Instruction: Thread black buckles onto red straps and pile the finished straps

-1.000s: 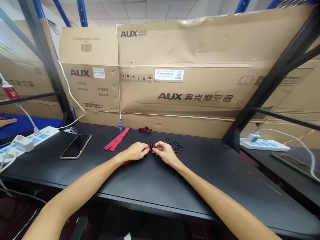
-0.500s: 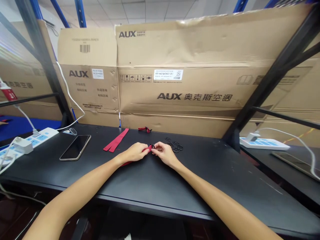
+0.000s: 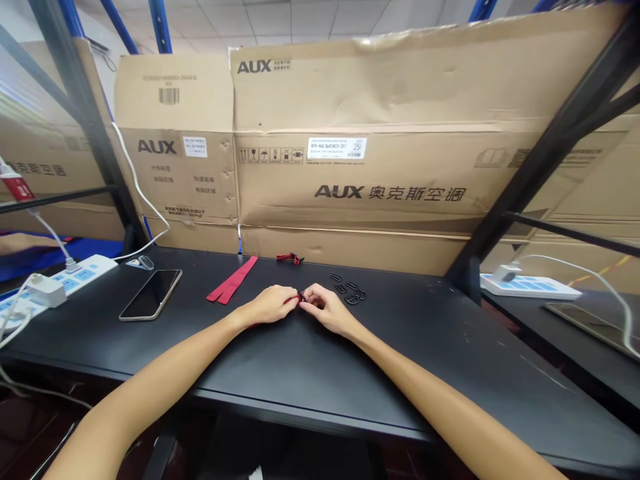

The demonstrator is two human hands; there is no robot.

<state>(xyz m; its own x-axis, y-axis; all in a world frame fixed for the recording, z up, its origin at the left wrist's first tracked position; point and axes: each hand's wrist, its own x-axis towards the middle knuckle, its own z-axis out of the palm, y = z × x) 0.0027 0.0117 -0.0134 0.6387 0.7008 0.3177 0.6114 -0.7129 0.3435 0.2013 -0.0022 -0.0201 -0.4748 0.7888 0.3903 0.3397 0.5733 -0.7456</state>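
My left hand point(image 3: 273, 304) is closed in a pinch on a red webbing strap point(image 3: 293, 301), most of which is hidden under the hand and wrist. Against it, my right hand point(image 3: 326, 308) pinches a small black buckle point(image 3: 301, 295) at the strap's end. Fingers cover much of the buckle, so how the strap runs through it cannot be made out. Just right of my right hand lie several loose black rings and slide buckles point(image 3: 352, 299). Flat red straps point(image 3: 233, 281) rest to the left, and a red strap piece with black fittings point(image 3: 290, 258) lies farther back.
A phone point(image 3: 151, 295) lies on the black table point(image 3: 310, 380) at left, beside a white power strip point(image 3: 95, 268) with cables. Cardboard panels point(image 3: 350, 220) stand along the back. Another person's arm point(image 3: 23, 243) shows at the far left. Dark metal frame posts point(image 3: 520, 160) rise at both sides.
My right hand has shifted slightly left and its fingers have changed position around the buckle. Less of the red strap shows now. Another person's arm has appeared at the far left.
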